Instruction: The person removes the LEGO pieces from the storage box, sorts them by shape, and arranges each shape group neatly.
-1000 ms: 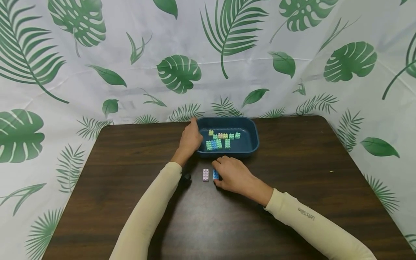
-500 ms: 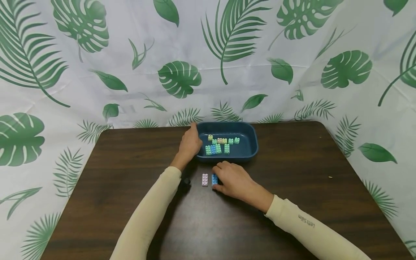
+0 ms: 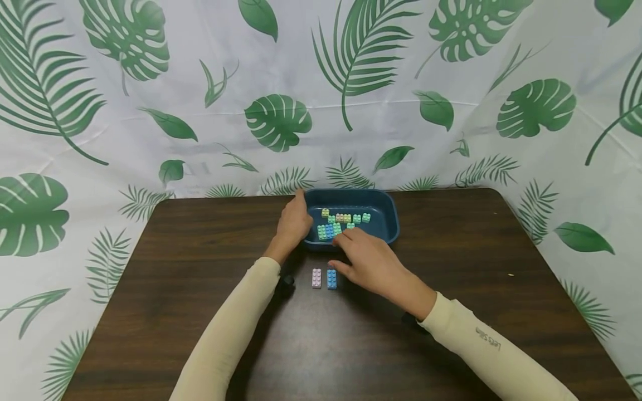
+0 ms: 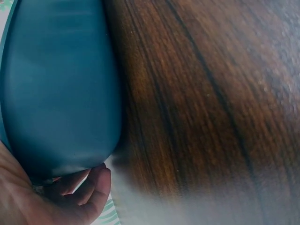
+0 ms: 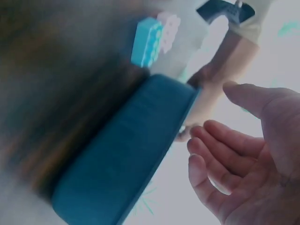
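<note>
With the left hand (image 3: 295,223) gripping the tray's (image 3: 391,214) left rim at frame centre, the empty, loose-fingered right hand (image 3: 368,262) reaches over its near rim and could knock the blue brick (image 3: 331,278) just below against the pink brick (image 3: 316,278).

The tabletop (image 3: 451,312) is dark brown wood with a streaked grain, and the backdrop cloth (image 3: 351,83) behind it is white, printed with green palm and monstera leaves. The tray (image 3: 390,220) is deep teal blue and holds pastel bricks (image 3: 341,221) in mint green, light blue, yellow and peach. In front of it lie a pale lilac brick (image 3: 316,278) and a bright blue brick (image 3: 331,278), and both sleeves (image 3: 225,340) are cream.
</note>
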Demonstrator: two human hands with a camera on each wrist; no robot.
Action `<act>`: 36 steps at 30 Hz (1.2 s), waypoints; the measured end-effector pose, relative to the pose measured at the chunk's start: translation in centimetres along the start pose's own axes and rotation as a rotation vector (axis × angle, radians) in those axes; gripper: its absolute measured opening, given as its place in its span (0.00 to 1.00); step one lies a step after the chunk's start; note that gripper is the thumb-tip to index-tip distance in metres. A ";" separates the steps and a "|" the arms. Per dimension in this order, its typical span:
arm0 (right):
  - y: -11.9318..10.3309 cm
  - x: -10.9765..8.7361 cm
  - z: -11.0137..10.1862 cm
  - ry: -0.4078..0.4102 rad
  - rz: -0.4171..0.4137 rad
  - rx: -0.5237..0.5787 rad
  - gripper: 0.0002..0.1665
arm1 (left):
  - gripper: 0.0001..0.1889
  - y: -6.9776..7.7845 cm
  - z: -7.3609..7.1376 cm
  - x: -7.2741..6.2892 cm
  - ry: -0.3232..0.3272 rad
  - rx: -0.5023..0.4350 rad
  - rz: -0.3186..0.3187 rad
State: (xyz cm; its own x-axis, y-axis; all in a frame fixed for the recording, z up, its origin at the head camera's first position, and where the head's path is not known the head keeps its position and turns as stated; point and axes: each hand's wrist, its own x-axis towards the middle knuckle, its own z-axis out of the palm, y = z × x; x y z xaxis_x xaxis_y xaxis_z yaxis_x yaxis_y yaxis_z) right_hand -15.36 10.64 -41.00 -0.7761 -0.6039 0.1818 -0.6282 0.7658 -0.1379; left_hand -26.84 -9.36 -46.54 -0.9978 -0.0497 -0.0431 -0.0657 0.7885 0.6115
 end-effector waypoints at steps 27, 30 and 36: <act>8.1 4.6 3.4 -0.088 0.169 0.088 0.25 | 0.32 0.2 -0.2 -0.6 0.020 0.051 0.040; 8.3 4.8 3.4 -0.118 0.189 0.122 0.25 | 0.32 0.3 -0.2 -0.6 0.020 0.056 0.039; 8.1 5.0 3.2 -0.163 0.219 0.157 0.26 | 0.32 0.4 -0.2 -0.6 0.014 0.050 0.027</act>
State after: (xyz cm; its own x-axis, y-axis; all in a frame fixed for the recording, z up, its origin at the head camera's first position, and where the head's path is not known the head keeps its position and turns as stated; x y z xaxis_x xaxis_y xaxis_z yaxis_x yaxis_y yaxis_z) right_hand -24.52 13.17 -44.31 -0.8846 -0.4657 -0.0250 -0.4365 0.8456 -0.3073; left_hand -26.29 -9.19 -46.10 -0.9992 -0.0364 -0.0161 -0.0390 0.8195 0.5717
